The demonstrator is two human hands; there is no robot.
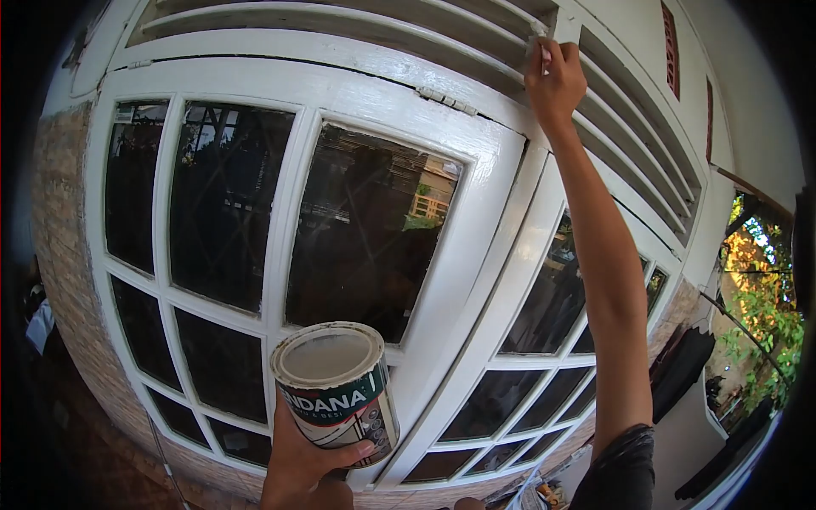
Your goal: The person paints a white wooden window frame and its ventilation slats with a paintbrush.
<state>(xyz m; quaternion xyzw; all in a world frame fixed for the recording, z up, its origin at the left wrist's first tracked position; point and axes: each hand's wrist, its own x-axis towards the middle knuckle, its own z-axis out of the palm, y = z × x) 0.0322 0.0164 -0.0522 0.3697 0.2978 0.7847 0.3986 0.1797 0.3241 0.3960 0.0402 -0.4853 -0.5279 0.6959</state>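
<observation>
Low in the middle, my left hand (310, 463) is wrapped round a paint can (340, 408) with a green and white label. The can is open at the top and tilted a little, with pale paint on its rim and inside. My right arm reaches up to the louvred vent, where my right hand (557, 81) is closed on a small brush (539, 31). The brush is largely hidden by the fingers; its whitish tip is at the white frame post between the slats (425, 38).
White window frames (285, 212) with dark glass panes fill the view below the vent. Hinges (446, 100) join the window to the upper frame. A stone-tiled wall (64, 221) is at the left. Dark cloths (684, 361) and leafy plants (761, 331) are at the right.
</observation>
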